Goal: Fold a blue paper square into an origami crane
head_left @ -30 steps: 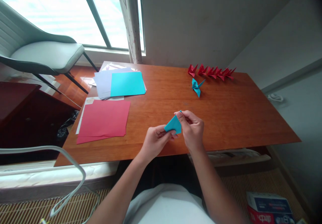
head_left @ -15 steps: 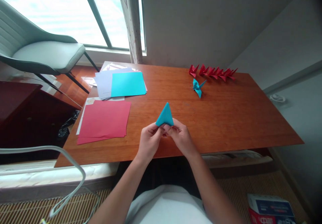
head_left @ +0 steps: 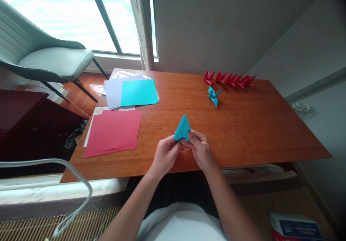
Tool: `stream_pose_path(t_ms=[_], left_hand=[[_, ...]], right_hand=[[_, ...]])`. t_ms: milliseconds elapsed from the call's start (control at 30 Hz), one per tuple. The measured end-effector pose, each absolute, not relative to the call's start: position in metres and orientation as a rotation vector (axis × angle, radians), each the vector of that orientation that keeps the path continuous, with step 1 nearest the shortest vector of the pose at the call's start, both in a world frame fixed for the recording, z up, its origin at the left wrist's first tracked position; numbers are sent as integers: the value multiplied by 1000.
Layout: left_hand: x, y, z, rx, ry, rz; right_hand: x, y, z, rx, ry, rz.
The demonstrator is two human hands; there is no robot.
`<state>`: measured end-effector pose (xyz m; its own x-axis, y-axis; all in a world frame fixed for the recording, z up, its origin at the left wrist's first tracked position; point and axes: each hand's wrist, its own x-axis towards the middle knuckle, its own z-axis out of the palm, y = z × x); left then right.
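Note:
A folded piece of blue origami paper (head_left: 183, 129), triangular with its point upward, is held over the near part of the table. My left hand (head_left: 167, 152) pinches its lower left edge. On the other side, my right hand (head_left: 201, 148) grips the lower right corner, the thumb lying on the front face. Fingers cover the paper's bottom edge. Farther back on the table stands a finished blue paper crane (head_left: 213, 96), and behind it a row of several red paper cranes (head_left: 232, 79).
Red paper sheets (head_left: 113, 131) lie on the left of the wooden table (head_left: 256, 125). Behind them are a blue sheet (head_left: 139, 92) and pale lilac sheets (head_left: 112, 91). A grey chair (head_left: 59, 60) stands beyond the left edge. A white cable (head_left: 67, 165) curves at lower left.
Both hands have shifted slightly right with the folded blue paper. My right thumb has moved up onto its right side, and the paper has turned a little.

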<state>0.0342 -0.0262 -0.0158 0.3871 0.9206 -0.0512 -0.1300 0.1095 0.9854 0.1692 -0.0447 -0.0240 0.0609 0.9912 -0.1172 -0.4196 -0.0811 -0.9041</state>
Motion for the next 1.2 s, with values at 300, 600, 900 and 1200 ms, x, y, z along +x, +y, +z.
stream_pose_path(t_ms=[300, 600, 900, 1200], left_hand=[[32, -27, -17, 1225, 858, 932], [35, -28, -19, 1367, 809, 857], [36, -26, -17, 1374, 820, 764], [35, -23, -12, 1412, 827, 712]], right_hand=[[168, -44, -20, -1014, -783, 1404], [190, -35, 1, -1026, -1091, 1508], [201, -21, 7, -1103, -927, 1373], [191, -22, 11, -1102, -906, 1403]])
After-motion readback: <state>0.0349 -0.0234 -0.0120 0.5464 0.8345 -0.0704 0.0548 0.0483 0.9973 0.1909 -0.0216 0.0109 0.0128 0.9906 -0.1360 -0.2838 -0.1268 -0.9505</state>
